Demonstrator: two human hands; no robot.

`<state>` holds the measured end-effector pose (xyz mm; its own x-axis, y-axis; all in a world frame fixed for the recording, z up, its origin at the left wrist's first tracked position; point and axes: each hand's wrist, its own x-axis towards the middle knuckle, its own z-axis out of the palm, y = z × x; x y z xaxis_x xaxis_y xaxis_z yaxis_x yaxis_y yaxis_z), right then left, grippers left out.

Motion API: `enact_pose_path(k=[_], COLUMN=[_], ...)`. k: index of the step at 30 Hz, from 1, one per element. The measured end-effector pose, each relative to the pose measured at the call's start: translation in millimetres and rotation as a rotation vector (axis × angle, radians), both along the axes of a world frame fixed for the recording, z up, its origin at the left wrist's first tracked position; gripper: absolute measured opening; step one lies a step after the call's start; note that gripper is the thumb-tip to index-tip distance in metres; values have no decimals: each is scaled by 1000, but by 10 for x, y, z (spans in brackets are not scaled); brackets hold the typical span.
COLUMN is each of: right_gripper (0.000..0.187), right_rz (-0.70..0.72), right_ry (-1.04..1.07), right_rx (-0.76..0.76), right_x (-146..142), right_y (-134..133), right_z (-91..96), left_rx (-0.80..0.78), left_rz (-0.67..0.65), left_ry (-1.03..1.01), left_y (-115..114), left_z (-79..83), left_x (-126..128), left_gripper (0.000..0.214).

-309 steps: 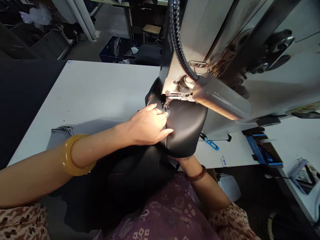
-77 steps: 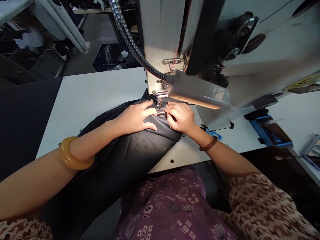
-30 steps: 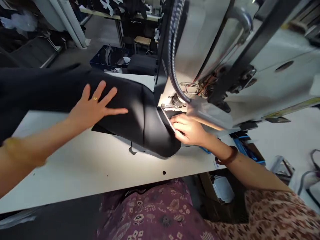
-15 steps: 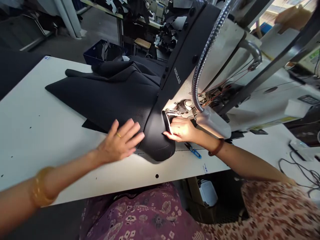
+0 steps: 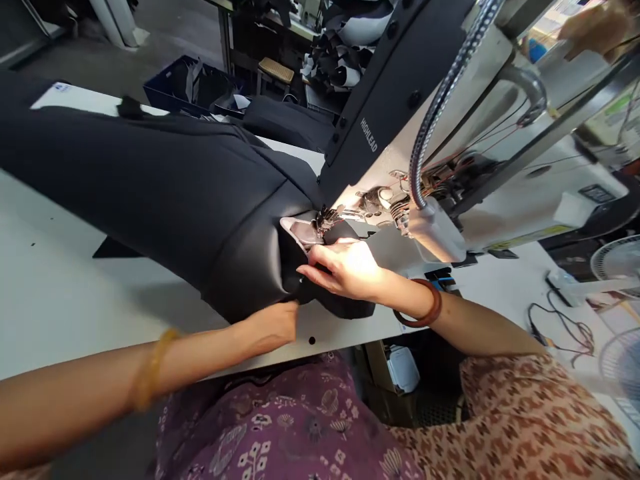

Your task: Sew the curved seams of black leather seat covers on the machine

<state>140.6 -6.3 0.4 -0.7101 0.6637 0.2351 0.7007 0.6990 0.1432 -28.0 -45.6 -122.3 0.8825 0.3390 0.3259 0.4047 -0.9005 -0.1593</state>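
While pinching the black leather cover [image 5: 200, 220] beside the sewing machine's presser foot [image 5: 325, 223] with right-hand fingers [image 5: 323, 260], and pressing its near fold with the left hand [image 5: 275, 325], fingers hidden.

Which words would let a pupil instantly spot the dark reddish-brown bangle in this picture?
From the white HIGHLEAD sewing machine, drop to the right hand on the black leather-like panel. The dark reddish-brown bangle circles that wrist, darker than the honey-yellow bangle on the left arm.

A seamed black leather cover [image 5: 190, 200] lies bunched, pale underside showing at 1 edge.
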Motion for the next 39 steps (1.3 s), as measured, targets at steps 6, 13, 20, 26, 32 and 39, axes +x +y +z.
enact_pose_path(k=[6, 13, 20, 26, 32, 39], right_gripper=[50, 40, 33, 33, 27, 23], right_rz=[-165, -147, 37, -9, -150, -381], right_ry=[-101, -54, 95, 47, -190, 169], right_rx=[-28, -44, 216, 254, -98, -554], right_x=[32, -68, -123, 3, 631, 445], right_y=[34, -33, -75, -42, 51, 64], right_z=[-14, -155, -205, -214, -170, -8], left_rx=[199, 253, 34, 324, 369, 188], left_rz=[-78, 67, -116, -95, -117, 28], left_ry=[214, 50, 131, 120, -59, 31], left_y=[415, 698, 996, 1201, 979, 949], left_z=[248, 859, 1192, 1432, 1238, 1060], left_x=[-880, -822, -318, -324, 111, 160], left_gripper=[31, 28, 14, 26, 26, 27])
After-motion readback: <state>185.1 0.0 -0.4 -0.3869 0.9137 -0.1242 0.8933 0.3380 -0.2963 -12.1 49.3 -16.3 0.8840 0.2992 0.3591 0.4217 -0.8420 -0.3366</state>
